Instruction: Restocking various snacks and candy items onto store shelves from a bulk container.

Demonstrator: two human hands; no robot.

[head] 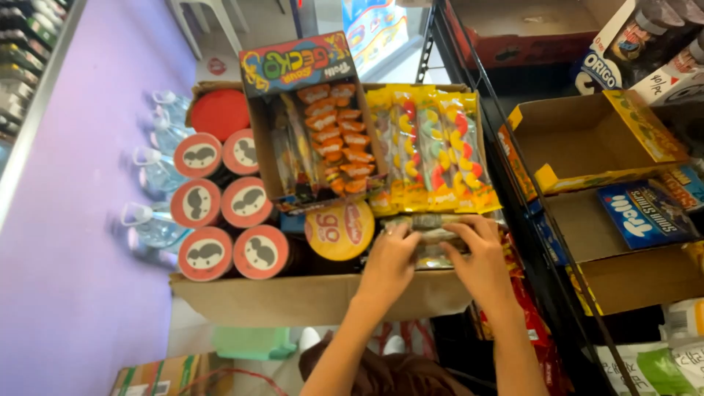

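1. Cardboard box holds six round red-lidded tubes, one yellow-lidded can, one open display carton and yellow candy bags.
2. Left hand and right hand, each grip clamped on one clear wrapped packet at the box's near right corner.
3. Water bottles stand left; a shelf rack crowds right.
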